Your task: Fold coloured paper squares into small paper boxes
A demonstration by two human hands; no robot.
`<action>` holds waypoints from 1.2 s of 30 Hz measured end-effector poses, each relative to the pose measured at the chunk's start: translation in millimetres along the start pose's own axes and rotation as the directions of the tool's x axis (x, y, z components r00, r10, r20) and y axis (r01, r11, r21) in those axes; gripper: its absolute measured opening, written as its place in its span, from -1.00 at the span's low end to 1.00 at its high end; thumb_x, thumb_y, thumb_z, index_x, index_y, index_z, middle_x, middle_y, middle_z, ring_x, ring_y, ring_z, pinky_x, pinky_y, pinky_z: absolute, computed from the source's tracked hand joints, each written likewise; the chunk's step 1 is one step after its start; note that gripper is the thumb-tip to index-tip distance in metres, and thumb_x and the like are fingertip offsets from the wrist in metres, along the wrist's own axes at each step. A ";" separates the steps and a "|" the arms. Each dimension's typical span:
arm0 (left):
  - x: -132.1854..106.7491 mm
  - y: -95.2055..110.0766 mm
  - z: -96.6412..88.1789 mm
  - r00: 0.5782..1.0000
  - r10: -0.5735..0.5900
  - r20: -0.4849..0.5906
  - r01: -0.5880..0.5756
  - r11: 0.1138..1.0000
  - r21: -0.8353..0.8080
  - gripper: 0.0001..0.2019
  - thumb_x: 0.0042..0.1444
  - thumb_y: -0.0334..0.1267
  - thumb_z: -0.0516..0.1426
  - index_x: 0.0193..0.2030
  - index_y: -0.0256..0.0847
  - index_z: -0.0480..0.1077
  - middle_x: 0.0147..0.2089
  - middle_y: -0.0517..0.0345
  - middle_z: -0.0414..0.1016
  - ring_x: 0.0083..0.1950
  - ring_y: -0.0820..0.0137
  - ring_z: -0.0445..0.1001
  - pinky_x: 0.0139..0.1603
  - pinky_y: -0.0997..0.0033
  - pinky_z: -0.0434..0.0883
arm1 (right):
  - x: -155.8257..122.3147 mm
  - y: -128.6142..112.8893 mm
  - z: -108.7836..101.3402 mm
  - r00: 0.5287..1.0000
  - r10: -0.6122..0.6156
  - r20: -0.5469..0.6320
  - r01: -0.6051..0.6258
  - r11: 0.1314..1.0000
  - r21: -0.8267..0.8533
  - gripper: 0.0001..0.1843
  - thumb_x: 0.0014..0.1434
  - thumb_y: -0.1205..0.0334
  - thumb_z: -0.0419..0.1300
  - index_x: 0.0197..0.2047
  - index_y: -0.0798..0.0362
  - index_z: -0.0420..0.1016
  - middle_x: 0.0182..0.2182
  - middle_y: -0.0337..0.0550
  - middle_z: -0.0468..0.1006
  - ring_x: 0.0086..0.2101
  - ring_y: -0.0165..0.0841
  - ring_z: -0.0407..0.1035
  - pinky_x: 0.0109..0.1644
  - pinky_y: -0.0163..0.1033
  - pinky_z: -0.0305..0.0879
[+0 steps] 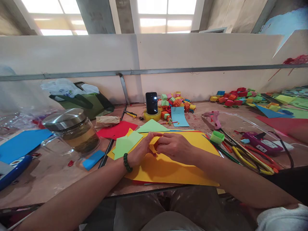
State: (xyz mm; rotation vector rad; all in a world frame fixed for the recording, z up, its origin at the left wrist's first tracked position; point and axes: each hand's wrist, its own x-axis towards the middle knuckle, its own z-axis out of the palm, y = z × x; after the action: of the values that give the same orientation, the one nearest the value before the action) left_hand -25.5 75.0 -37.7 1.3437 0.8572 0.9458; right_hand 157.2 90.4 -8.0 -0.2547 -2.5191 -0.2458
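Between my two hands is a small piece of folded yellow-orange paper (153, 148), partly covered by the fingers. My left hand (141, 148), with a dark green bead bracelet (127, 162) at its wrist, grips it from the left. From the right, my right hand (174, 144) closes its fingers on the same piece. Both hands are over large yellow-orange sheets (166, 175) stacked at the table's front edge. Light green paper pieces (128, 144) lie beside my left hand. A green folded paper box (217, 137) sits right of the sheets.
On the left stand a glass mug with a metal lid (72, 128) and a blue paper piece (93, 159). A phone (151, 103) stands upright before piled paper cubes (176, 104). To the right lie a pink glue gun (214, 118), scissors (250, 160) and a purple device (262, 143).
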 end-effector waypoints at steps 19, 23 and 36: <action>-1.0 9.2 3.1 0.997 -0.069 0.032 0.074 0.976 -0.205 -0.45 0.04 0.22 0.14 0.02 -0.14 0.38 -0.10 0.09 0.40 -0.27 0.43 0.45 -0.26 0.40 0.48 | 0.8 -2.4 13.8 0.835 0.501 0.228 -0.550 0.739 0.389 -0.79 0.18 0.41 0.10 -0.49 0.08 0.39 -0.53 -0.29 0.49 -0.58 -0.52 0.25 -0.45 -0.41 0.09; -0.5 10.9 0.6 0.998 -0.049 0.043 0.059 0.968 -0.245 -0.50 -0.01 0.09 0.24 0.01 -0.11 0.37 -0.13 0.14 0.38 -0.28 0.45 0.45 -0.27 0.44 0.46 | -1.6 -0.7 15.5 0.856 0.502 0.126 -0.507 0.767 0.393 -0.75 0.23 0.31 0.09 -0.48 0.07 0.41 -0.56 -0.30 0.46 -0.56 -0.51 0.25 -0.44 -0.40 0.12; -3.8 15.1 5.4 0.980 -0.039 0.197 -0.002 0.979 0.206 -0.37 -0.10 -0.13 0.30 0.15 -0.17 0.30 0.12 0.02 0.37 0.17 0.14 0.29 0.13 0.22 0.29 | -6.5 10.1 5.8 0.957 0.284 -0.058 -0.269 0.945 0.186 -0.74 0.10 0.48 0.13 -0.27 0.03 0.60 -0.34 -0.15 0.62 -0.36 -0.41 0.45 -0.32 -0.37 0.29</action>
State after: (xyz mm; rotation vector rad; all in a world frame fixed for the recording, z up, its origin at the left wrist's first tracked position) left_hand -23.0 69.3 -22.4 1.5762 0.8267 0.7068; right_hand 161.6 100.7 -15.2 -0.5109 -2.3680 0.0780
